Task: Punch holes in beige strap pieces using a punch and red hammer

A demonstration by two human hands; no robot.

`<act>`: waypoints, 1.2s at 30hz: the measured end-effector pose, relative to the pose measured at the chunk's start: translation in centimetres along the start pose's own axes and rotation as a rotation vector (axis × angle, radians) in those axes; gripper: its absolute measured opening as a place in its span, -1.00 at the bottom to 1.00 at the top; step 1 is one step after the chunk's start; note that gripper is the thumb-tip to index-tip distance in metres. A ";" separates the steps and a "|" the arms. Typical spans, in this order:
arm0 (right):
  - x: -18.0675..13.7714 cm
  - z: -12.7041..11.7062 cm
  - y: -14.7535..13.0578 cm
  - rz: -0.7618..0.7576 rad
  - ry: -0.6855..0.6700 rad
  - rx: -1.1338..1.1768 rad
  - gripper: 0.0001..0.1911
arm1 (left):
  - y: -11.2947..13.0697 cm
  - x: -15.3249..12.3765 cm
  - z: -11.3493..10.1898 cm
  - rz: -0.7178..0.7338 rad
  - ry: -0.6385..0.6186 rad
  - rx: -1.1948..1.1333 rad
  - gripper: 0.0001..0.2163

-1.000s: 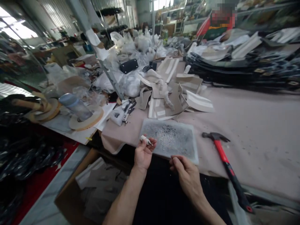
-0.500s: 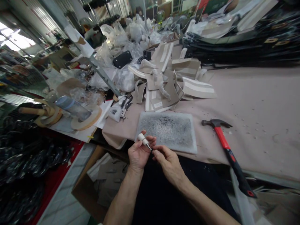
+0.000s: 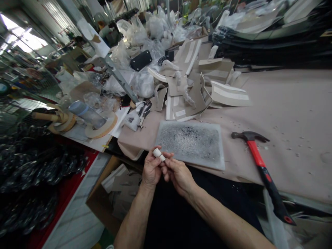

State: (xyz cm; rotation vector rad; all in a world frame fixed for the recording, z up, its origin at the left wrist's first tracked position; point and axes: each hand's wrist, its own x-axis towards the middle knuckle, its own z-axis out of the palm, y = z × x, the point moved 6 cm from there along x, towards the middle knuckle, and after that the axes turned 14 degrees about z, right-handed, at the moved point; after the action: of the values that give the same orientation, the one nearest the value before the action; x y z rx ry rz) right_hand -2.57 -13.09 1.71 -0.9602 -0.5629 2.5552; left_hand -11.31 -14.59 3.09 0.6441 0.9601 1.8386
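Note:
Just in front of the table edge, my left hand [image 3: 152, 169] is closed round a white-handled punch-like tool [image 3: 157, 153], its thick white end pointing up and left. My right hand [image 3: 179, 174] meets it from the right, thumb and fingers pinched together at the tool's lower end. Those fingers cover the metal tip, and whatever small thing they may hold is hidden. Beyond both hands lies a pale, worn pounding board [image 3: 192, 143] with dark specks and dents. To its right rests a claw hammer [image 3: 256, 152] with a red and black handle.
Grey-beige curved panels [image 3: 192, 90] are heaped behind the board, with clear plastic bags [image 3: 145, 83] further back. Tape rolls [image 3: 103, 128] and a plastic bottle [image 3: 88, 112] stand left of a slanting metal post [image 3: 116, 76]. An open cardboard box [image 3: 103, 207] sits below the left table edge.
My left fingers have closed further round the tool. My right fingers have come up against its lower end, covering the metal tip that showed before. The view has turned slightly left.

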 end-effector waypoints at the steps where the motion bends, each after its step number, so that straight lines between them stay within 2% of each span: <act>1: 0.2 0.0 0.4 0.041 -0.002 0.036 -0.67 | -0.1 -0.1 -0.4 -0.011 0.010 0.001 -0.60; 4: 0.8 0.0 1.7 0.200 0.013 0.035 -0.70 | -0.2 -0.6 -1.8 -0.031 0.075 -0.009 -0.61; 7: 0.9 -0.4 2.5 0.324 0.068 -0.072 -0.64 | -0.1 -0.9 -3.0 -0.029 0.131 -0.044 -0.59; 10: 0.8 -0.1 2.2 0.285 0.086 -0.169 -0.56 | 0.0 -1.1 -4.1 -0.027 0.157 -0.080 -0.58; 13: 0.7 1.0 1.7 0.203 0.029 -0.236 -0.55 | -0.1 -1.2 -5.0 -0.044 0.189 -0.106 -0.58; 16: 0.9 1.9 1.7 0.159 0.007 -0.310 -0.60 | -0.1 -1.3 -5.3 -0.052 0.184 -0.109 -0.57; 22: 1.6 1.4 1.9 0.112 0.113 -0.448 -0.81 | 0.5 -1.0 -4.2 -0.021 0.127 -0.101 -0.57; 27: 1.7 1.2 1.9 0.090 0.141 -0.450 -0.88 | 0.8 -0.8 -4.2 0.038 0.127 -0.002 -0.63; 36: 1.6 0.7 2.2 0.160 0.213 -0.346 -0.82 | 0.3 -0.9 -4.3 -0.004 0.132 0.011 -0.65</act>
State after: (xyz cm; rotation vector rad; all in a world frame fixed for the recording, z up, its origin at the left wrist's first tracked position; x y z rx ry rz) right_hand -4.57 -14.42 0.23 -1.4270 -0.9174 2.4925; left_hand -14.30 -16.99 0.97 0.5324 1.0576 1.8920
